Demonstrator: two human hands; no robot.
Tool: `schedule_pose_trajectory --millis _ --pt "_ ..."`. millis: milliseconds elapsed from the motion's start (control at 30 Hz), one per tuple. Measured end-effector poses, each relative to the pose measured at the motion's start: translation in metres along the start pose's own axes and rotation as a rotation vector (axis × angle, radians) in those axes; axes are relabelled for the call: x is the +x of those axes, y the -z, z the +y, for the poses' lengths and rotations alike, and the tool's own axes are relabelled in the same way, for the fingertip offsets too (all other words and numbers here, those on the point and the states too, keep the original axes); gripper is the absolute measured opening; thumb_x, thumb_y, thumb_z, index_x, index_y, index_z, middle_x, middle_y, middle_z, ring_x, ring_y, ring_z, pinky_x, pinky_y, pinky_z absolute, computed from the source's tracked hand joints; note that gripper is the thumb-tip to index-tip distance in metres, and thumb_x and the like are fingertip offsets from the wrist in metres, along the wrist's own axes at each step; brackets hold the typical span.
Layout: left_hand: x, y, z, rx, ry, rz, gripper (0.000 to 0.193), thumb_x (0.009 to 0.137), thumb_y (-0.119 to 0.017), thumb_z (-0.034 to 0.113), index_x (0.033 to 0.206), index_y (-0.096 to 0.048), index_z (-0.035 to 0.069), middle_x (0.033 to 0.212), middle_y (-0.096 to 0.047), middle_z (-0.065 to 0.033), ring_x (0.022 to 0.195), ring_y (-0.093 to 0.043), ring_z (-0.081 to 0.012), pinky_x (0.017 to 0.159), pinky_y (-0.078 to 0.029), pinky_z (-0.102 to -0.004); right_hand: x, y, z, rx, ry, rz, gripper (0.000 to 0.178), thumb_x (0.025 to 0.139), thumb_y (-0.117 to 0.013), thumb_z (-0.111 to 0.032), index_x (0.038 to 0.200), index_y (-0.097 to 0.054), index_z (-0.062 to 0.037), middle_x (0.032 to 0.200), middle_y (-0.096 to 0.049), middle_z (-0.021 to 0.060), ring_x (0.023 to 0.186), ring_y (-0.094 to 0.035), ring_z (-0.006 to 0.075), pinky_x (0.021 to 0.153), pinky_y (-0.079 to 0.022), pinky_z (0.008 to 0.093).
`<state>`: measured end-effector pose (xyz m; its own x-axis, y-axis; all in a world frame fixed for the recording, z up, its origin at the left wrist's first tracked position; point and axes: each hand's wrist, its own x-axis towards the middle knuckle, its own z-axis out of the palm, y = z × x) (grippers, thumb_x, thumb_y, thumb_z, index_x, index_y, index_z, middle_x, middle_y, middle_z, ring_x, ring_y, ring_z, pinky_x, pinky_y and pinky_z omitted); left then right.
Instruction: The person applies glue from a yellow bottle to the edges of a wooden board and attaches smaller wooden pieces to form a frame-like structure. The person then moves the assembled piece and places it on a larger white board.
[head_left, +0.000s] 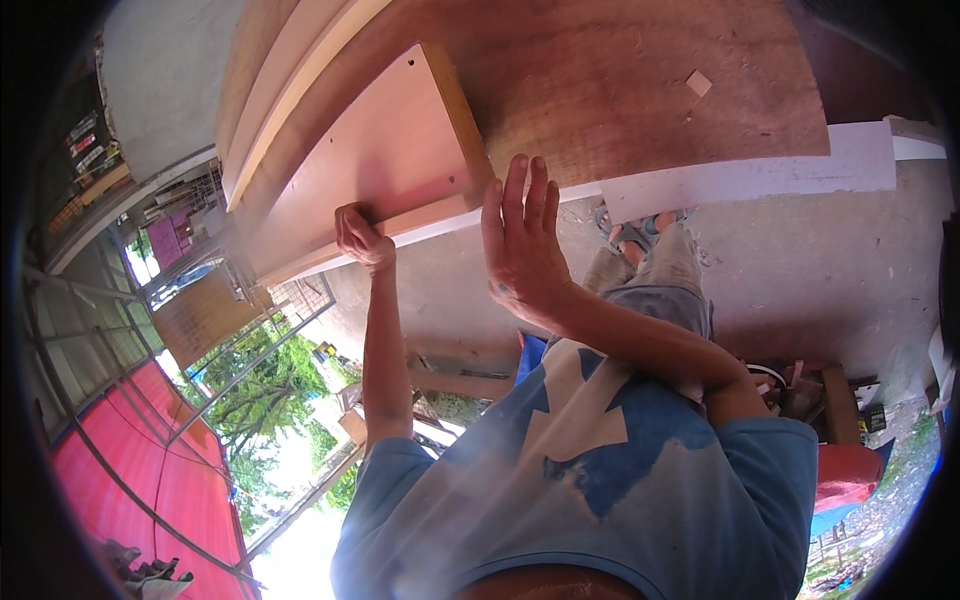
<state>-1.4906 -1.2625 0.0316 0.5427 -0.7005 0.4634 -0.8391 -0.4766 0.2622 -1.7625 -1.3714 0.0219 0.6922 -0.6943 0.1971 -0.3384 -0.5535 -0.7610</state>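
A pale wooden panel (pixel 390 145) with a raised frame and several small dark holes lies on a broad brown plywood sheet (pixel 620 80). My left hand (pixel 363 238) is closed at the panel's near edge, its fingers curled over the frame; whatever is under them is hidden. To its right, my right hand (pixel 527 240) is open, with fingers stretched up and close together. Its fingertips are beside the panel's near right corner and over the plywood's front edge; whether they touch is unclear.
A small square wood piece (pixel 699 83) lies on the plywood. Curved wooden strips (pixel 290 90) stand beyond the panel at left. A white board (pixel 760 175) runs along the right front edge. My sandalled feet (pixel 630 232) stand on concrete floor (pixel 800 260). Clutter (pixel 800 390) sits behind me at right.
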Motion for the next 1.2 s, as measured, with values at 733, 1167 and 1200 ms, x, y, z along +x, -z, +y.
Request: schedule_pose_trajectory --millis 733,1167,1200 --pt "0.002 0.0 0.006 -0.016 -0.016 -0.016 0.042 0.103 -0.036 0.025 0.077 -0.061 0.003 0.078 -0.06 -0.0125 0.066 -0.058 -0.0327 0.061 -0.044 -0.0434 -0.007 0.025 -0.015 0.121 -0.107 0.19 0.074 0.067 -0.067 0.008 0.136 -0.052 -0.0141 0.141 -0.03 0.0255 0.135 -0.028 0.0538 0.103 -0.035 0.0593" --pt "0.002 -0.001 0.009 -0.004 -0.044 0.017 0.042 0.103 -0.035 0.027 0.077 -0.06 0.006 0.078 -0.06 -0.0125 0.067 -0.058 -0.0345 0.059 -0.044 -0.0436 0.056 0.032 0.041 0.326 0.1 0.113 0.04 0.063 -0.058 0.012 0.095 -0.061 -0.0124 0.15 -0.031 0.025 0.139 -0.024 0.0568 0.107 -0.029 0.0657" --pt "0.001 -0.001 0.004 0.016 -0.078 0.026 0.041 0.103 -0.036 0.027 0.077 -0.06 0.006 0.079 -0.06 -0.0124 0.067 -0.058 -0.0345 0.059 -0.044 -0.0436 0.054 0.031 0.047 0.276 0.1 0.099 0.04 0.063 -0.057 0.013 0.094 -0.061 -0.012 0.151 -0.031 0.025 0.139 -0.024 0.0568 0.107 -0.03 0.0655"
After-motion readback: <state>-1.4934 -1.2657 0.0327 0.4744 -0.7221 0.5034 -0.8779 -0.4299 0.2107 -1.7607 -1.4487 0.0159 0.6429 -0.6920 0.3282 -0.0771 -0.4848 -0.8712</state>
